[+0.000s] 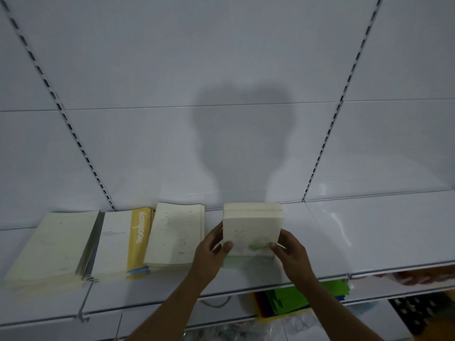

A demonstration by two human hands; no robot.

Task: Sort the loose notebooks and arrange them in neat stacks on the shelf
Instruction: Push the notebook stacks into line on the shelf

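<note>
A stack of small cream notebooks (252, 228) with a green mark on the top cover sits on the white shelf (369, 232). My left hand (211, 252) grips its left side and my right hand (291, 252) grips its right side, thumbs on the top cover. To the left lie three more stacks: cream notebooks with faint drawings (176, 233), notebooks with a yellow spine band (118, 244), and a pale cream stack (51, 247) at the far left.
The shelf's white back panel (221, 70) has slotted uprights at left and right. Below the shelf's front edge lie green and coloured folders (295, 299) and a dark perforated item (416, 313) at the lower right.
</note>
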